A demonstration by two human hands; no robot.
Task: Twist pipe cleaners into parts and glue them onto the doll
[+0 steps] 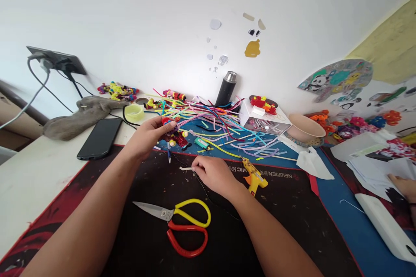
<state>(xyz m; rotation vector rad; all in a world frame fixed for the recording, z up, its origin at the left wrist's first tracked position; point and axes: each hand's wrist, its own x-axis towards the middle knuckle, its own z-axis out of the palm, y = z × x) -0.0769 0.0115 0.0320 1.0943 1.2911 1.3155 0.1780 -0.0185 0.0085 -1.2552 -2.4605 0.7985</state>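
Note:
My left hand (147, 135) is closed on a small figure (178, 137) of red, purple and yellow pipe cleaners, lifted over the mat. Lower and to the right, my right hand (212, 173) pinches a short cream-coloured strip (185, 168), its free end pointing left. Scissors (165, 214) with one yellow and one red handle lie spread on the dark mat (146, 251) below both hands. A yellow glue gun (255, 176) rests just right of my right hand. Near the figure are a blue pen (169, 156) and a small green-and-white item (202, 143).
Loose coloured pipe cleaners (224, 121) cover the back of the table. Behind them stand a black thermos (226, 88) and a white box (264, 121). A phone (100, 138) lies at left, a bowl (306, 127) at right. Another person's hand (403, 187) shows at the right edge.

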